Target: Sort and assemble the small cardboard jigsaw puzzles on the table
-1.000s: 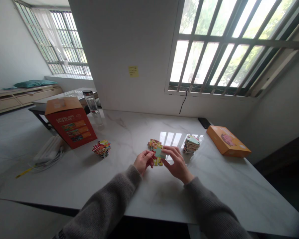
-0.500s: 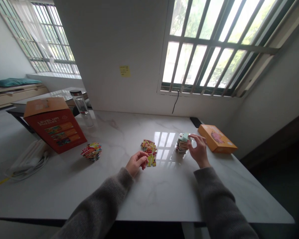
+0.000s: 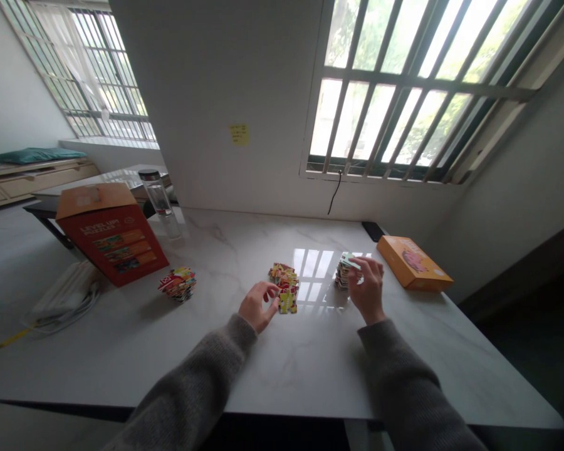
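Observation:
Colourful puzzle pieces (image 3: 287,302) in yellow and red lie on the white marble table, some overlapping or joined. My left hand (image 3: 258,305) rests just left of them, thumb and index finger apart, with nothing visible between them. Further right stands a tall stack of puzzle pieces (image 3: 342,280). Over its top, my right hand (image 3: 367,285) pinches a pale green puzzle piece (image 3: 349,260), which looks slightly tilted. The fingers partly cover the stack's right side. Another, messier pile of puzzle pieces (image 3: 178,285) sits to the left.
A red puzzle box (image 3: 117,241) stands at the left, near a glass bottle (image 3: 157,195) and a white power strip with cable (image 3: 63,294). An orange box (image 3: 414,263) and a dark phone (image 3: 372,231) lie at the right. A wall closes off the table's back.
My left thumb and index finger have spread and drawn slightly away from the pieces. My right hand has shifted left over the stack, and the top piece now looks tilted. The view has moved slightly.

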Demonstrator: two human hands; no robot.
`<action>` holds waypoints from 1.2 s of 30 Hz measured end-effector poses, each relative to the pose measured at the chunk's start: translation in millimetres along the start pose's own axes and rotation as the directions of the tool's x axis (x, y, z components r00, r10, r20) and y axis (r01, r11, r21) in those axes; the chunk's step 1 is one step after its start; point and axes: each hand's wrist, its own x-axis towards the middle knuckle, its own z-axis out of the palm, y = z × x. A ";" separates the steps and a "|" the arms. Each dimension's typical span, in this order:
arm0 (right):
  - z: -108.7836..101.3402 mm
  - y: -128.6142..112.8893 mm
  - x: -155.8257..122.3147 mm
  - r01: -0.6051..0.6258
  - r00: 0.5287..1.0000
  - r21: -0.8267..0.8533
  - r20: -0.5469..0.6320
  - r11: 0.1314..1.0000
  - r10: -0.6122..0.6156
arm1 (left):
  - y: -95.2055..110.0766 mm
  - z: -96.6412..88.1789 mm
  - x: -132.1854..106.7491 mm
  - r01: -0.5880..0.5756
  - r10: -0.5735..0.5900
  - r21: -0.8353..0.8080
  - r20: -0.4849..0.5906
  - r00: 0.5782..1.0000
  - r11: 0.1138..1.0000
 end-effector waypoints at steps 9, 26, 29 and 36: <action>42.5 -85.1 -52.8 0.040 0.784 0.197 0.601 0.980 -0.153 | -4.1 7.1 -3.0 -0.182 0.078 0.475 0.231 0.970 0.861; 41.2 -96.5 -49.4 -0.782 0.616 0.565 0.763 0.263 0.196 | -3.8 4.9 -5.0 -0.244 0.236 0.445 0.074 0.969 0.862; 41.9 -98.2 -51.1 -0.784 0.614 0.556 0.761 0.276 0.210 | -4.9 3.0 -4.9 -0.280 0.268 0.467 0.093 0.959 0.839; 37.3 -100.6 -50.6 -0.733 0.645 0.555 0.750 0.394 0.145 | -8.5 -33.6 -16.0 -0.150 0.238 0.574 -0.080 0.968 0.805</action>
